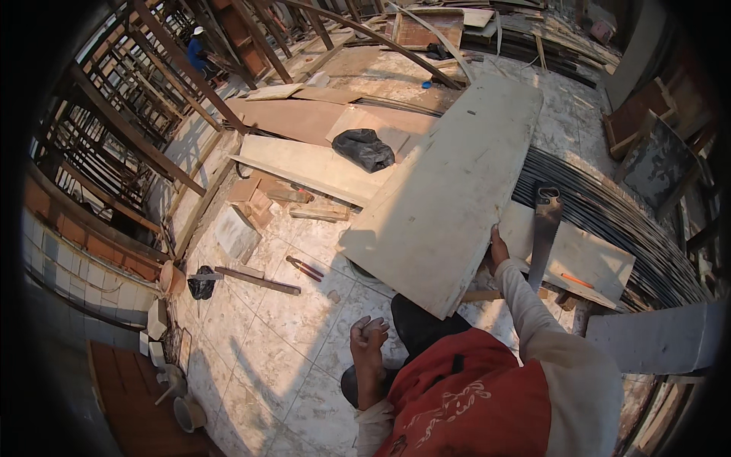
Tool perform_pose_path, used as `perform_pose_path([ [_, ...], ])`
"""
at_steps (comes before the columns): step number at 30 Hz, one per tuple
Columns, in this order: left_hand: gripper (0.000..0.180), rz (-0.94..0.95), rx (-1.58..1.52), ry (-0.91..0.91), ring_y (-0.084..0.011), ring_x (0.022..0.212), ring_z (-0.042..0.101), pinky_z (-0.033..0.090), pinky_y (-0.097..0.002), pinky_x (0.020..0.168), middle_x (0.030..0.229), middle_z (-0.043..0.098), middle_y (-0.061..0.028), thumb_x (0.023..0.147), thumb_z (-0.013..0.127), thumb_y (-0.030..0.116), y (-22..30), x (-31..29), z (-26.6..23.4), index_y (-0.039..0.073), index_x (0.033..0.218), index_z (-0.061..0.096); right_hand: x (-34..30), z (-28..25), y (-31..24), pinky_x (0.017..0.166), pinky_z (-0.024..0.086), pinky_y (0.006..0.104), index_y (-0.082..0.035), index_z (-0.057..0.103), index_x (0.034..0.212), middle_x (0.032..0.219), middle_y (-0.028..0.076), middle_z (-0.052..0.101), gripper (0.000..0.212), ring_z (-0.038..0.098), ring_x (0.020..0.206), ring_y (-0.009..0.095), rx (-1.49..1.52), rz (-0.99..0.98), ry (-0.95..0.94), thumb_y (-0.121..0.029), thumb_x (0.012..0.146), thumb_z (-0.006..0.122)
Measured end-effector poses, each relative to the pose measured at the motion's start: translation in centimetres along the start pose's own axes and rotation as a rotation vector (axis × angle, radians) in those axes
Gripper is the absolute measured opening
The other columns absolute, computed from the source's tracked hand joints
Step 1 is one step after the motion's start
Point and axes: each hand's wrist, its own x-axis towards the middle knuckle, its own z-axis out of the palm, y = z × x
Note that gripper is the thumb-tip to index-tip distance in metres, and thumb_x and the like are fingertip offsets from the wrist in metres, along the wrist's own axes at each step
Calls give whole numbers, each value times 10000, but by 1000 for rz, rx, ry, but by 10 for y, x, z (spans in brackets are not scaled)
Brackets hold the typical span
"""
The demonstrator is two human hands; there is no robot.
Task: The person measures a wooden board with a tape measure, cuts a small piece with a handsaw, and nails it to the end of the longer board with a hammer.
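A long pale plywood board (457,160) lies tilted in front of me, its near corner over my leg. My right hand (499,250) grips its right edge, the thumb laid along the edge and the other fingers hidden. To the left of my knee, my left hand (368,339) is raised with its fingers curled in; nothing shows in it. A handsaw (544,232) with a dark handle rests just right of my right forearm, on a smaller pale board (613,266). On that board lies an orange, pencil-like stick (577,281).
Red-handled pliers (306,269) and a wooden strip (259,281) lie on the tiled floor, left. A black plastic bag (363,150) sits on planks beyond. Dark metal rods (601,213) are bundled at right. Timber framing (164,91) stands far left, with a person (199,55) beyond.
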Motion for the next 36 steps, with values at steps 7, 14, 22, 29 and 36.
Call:
perform_pose_path([
  [7, 843, -63, -112, -18, -231, 1159, 533, 456, -338, 970, 1205, 574, -150, 891, 727, 194, -56, 32, 96, -64, 1462, 164, -67, 57, -26, 1156, 328, 536, -84, 378, 1506, 1523, 160, 434, 802, 434, 1371, 383, 531, 33, -224, -646, 949, 506],
  [14, 573, -236, -315, -445, -247, 1147, 573, 471, -405, 984, 1280, 561, -154, 972, 593, 312, -58, 53, 112, -58, 1369, 412, -65, 56, -61, 1113, 407, 514, -74, 454, 1460, 1457, 163, 516, 789, 507, 1305, 376, 622, -104, -273, -646, 926, 561],
  [22, 461, -118, -593, -347, -253, 1094, 615, 485, -404, 975, 1216, 610, -113, 939, 608, 258, 19, 64, 143, -10, 1303, 518, -83, 113, -147, 1115, 423, 444, -87, 448, 1463, 1444, 109, 534, 606, 529, 1297, 302, 481, -154, -206, -492, 1017, 513],
  [29, 491, -247, -725, -281, -285, 1203, 574, 436, -445, 1046, 1301, 592, -141, 973, 543, 298, 43, 67, 149, -19, 1344, 487, -80, 116, -158, 1052, 476, 408, -110, 513, 1409, 1337, 73, 609, 511, 579, 1219, 263, 563, -175, -312, -434, 1016, 555],
  [36, 462, -210, -546, -259, -252, 1061, 632, 495, -399, 944, 1172, 632, -112, 950, 604, 278, -29, 58, 130, -32, 1284, 530, -83, 87, -97, 1044, 473, 436, -117, 504, 1420, 1364, 82, 591, 613, 569, 1226, 301, 580, -160, -258, -566, 1003, 480],
])
